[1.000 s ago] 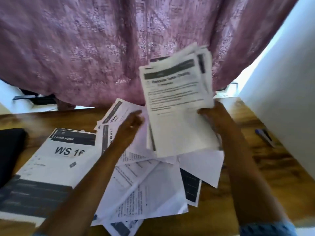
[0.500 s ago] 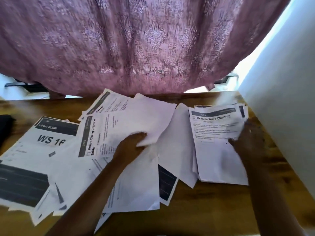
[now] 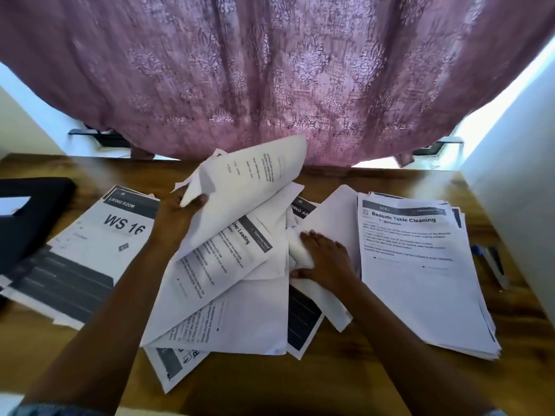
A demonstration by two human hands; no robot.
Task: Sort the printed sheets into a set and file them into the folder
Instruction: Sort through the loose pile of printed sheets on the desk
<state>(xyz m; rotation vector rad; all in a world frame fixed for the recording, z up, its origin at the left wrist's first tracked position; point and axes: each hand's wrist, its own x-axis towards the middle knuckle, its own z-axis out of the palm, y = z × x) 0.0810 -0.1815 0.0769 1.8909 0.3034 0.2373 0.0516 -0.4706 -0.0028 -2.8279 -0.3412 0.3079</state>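
Plainly the sheets (image 3: 234, 301) are light, limp and slippery, fanned on the table (image 3: 390, 385) between the folder (image 3: 27, 235) and a neat stack (image 3: 420, 280). The left hand (image 3: 177, 223) pinches a lifted sheet (image 3: 249, 187) by its corner, and it curls over; the right hand (image 3: 327, 259) lies nearly flat, fingers (image 3: 312, 237) straight, pressing the sheets. I judge an edge grip, thumb on top, safest, since pages slide and crease.
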